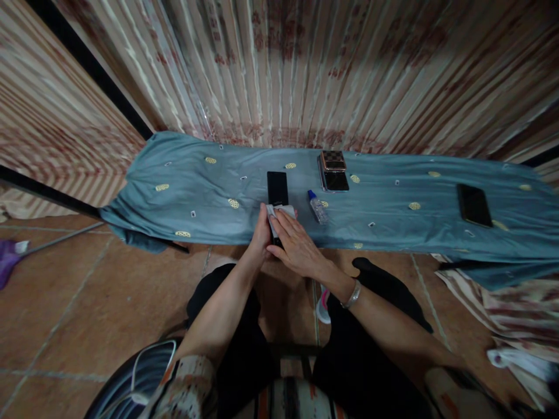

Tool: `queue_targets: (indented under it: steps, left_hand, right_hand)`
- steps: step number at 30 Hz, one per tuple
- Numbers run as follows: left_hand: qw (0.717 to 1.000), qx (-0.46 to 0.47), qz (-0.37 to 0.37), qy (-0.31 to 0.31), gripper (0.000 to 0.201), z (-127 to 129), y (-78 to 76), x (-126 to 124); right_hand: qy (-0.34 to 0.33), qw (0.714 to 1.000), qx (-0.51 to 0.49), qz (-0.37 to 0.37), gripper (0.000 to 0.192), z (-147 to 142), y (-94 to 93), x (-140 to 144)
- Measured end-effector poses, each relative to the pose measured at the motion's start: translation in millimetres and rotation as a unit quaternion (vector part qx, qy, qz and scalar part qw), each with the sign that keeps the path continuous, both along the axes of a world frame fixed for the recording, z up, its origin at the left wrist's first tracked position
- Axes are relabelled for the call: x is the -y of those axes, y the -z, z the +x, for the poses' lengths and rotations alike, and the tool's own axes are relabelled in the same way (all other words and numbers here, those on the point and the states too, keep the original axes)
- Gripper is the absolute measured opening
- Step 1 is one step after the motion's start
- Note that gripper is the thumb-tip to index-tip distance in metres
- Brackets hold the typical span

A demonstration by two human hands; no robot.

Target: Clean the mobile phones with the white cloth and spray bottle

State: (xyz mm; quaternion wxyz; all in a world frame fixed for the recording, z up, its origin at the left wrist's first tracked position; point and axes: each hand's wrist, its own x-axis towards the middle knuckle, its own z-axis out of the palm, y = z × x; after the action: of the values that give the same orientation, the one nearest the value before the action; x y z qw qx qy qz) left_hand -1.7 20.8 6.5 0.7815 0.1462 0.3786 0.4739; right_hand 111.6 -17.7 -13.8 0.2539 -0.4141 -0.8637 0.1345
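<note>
My left hand (261, 231) is curled around the side of a dark phone, mostly hidden under my hands. On top of it my right hand (297, 244) presses a pale grey cloth (285, 208), its fingers stretched together over the fabric. Just beyond the cloth, a flat black rectangular thing (278, 186) lies on the table; I cannot tell whether it is separate from the phone I hold. To the right lies a small clear bottle with a blue cap (318, 208).
A blue-green patterned cloth covers the narrow table (209, 186). Behind the bottle lies a phone with a checkered upper part (334, 171). Another black phone (474, 205) rests farther right. A pleated curtain (283, 75) hangs behind. A dark round basket (131, 378) stands at lower left.
</note>
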Motion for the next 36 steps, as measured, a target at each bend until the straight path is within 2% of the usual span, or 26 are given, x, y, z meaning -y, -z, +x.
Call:
queue_targets:
  steps: [9, 14, 20, 26, 31, 36]
  left_hand:
    - [1.0, -0.005, -0.031, -0.003, 0.089, -11.6, -7.9, -5.9]
    - [0.999, -0.02, -0.011, -0.041, 0.086, -15.7, -12.1, -7.2]
    - [0.996, -0.03, 0.022, -0.083, 0.08, -22.1, -8.3, -10.8]
    - [0.996, -0.022, 0.021, -0.088, 0.083, -29.7, -9.6, -16.0]
    - [0.994, -0.003, 0.024, -0.102, 0.082, -32.7, -11.3, -19.4]
    - [0.994, 0.013, 0.037, -0.101, 0.079, -33.7, -10.3, -19.6]
  right_hand:
    - [-0.028, 1.0, -0.003, 0.005, 0.078, -5.5, 4.5, 11.0]
    - [-0.052, 0.998, 0.01, 0.021, 0.077, -7.5, -0.2, 17.7]
    - [-0.062, 0.998, 0.008, 0.022, 0.078, -9.3, 2.0, 24.5]
    - [-0.067, 0.997, 0.008, 0.046, 0.077, -9.6, 5.7, 25.9]
    - [-0.051, 0.997, 0.002, 0.056, 0.077, -7.7, 5.7, 24.8]
    - [-0.013, 0.999, -0.029, 0.027, 0.073, -5.3, 6.0, 24.9]
